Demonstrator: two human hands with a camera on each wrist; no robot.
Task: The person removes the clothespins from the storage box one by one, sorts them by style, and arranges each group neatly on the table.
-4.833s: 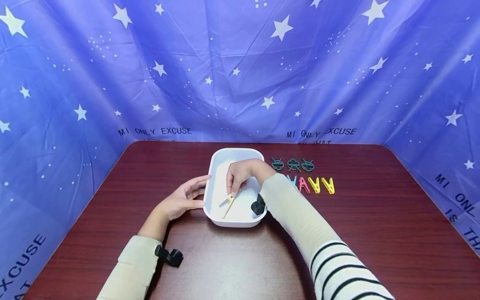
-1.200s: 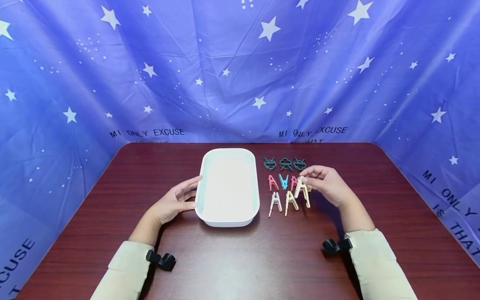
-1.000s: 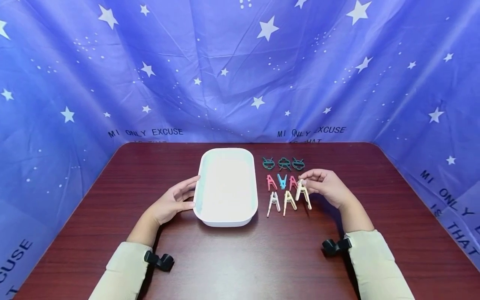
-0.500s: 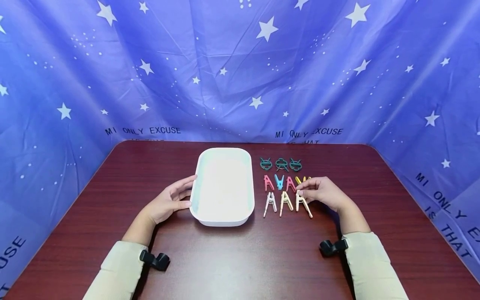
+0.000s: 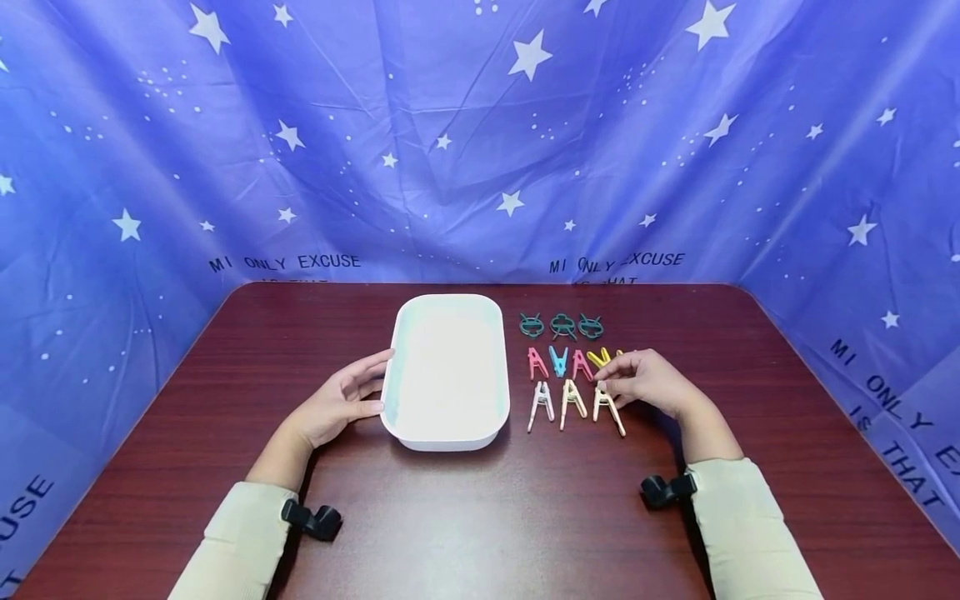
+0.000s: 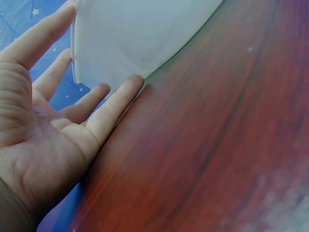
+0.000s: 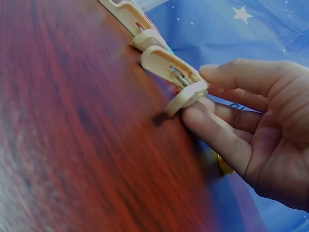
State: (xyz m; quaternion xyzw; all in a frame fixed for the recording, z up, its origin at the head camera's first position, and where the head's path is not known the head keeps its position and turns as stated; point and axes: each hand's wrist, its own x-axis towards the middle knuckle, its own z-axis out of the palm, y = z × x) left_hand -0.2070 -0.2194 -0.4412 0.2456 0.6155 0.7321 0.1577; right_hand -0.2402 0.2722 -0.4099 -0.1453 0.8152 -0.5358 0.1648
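My right hand [image 5: 647, 382] pinches the top of a cream clothespin [image 5: 606, 410] at the right end of the front row. In the right wrist view, thumb and forefinger hold this clothespin [image 7: 188, 95] near its end, low at the table. Left of it lie another cream clothespin [image 5: 572, 405] and a pale whitish one [image 5: 541, 407]. My left hand [image 5: 330, 408] touches the left side of a white tray [image 5: 450, 446] with extended fingers. The left wrist view shows those fingertips [image 6: 133, 83] against the tray's outer wall [image 6: 135, 43].
Behind the front row lie red [image 5: 537, 364], blue [image 5: 558, 361] and yellow [image 5: 600, 357] clothespins, the yellow ones partly behind my right hand. Green wire-handled clips [image 5: 562, 326] form the back row. A blue star-printed curtain [image 5: 450, 167] surrounds the dark red table [image 5: 465, 517].
My right hand has gone from inside the tray to the right of it, then lowered the cream clothespin to the front row. My left hand stays at the tray.
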